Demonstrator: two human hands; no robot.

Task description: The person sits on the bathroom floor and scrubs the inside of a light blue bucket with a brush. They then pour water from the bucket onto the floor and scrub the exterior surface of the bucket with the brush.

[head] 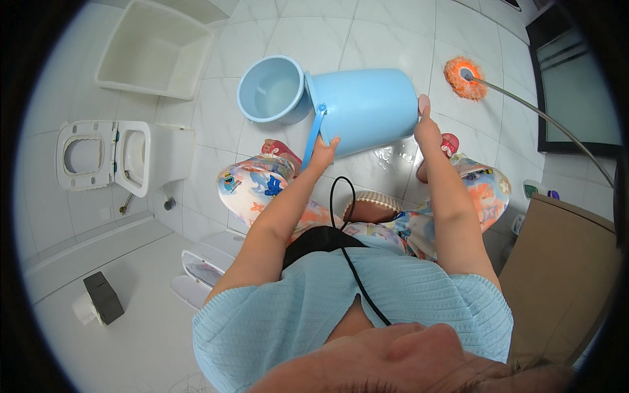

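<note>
A tall light-blue plastic bucket [366,105] lies on its side on the tiled floor, its rim end towards the left. My left hand [325,151] grips it near the rim, beside its blue handle [312,137]. At the bucket's base, my right hand [427,128] holds a small pinkish object [424,104], perhaps a sponge or brush, against the bottom edge; its exact kind is unclear. A smaller light-blue bucket [272,91] stands upright against the big one's rim, with what looks like water inside. Water [390,157] wets the floor below the big bucket.
An orange fluffy mop head [464,78] with a metal pole rests at the right. A white plastic tub [152,54] is at the upper left, above a toilet [162,157] with its seat raised. A brown cabinet [555,275] stands at the right. A stool [372,206] is below me.
</note>
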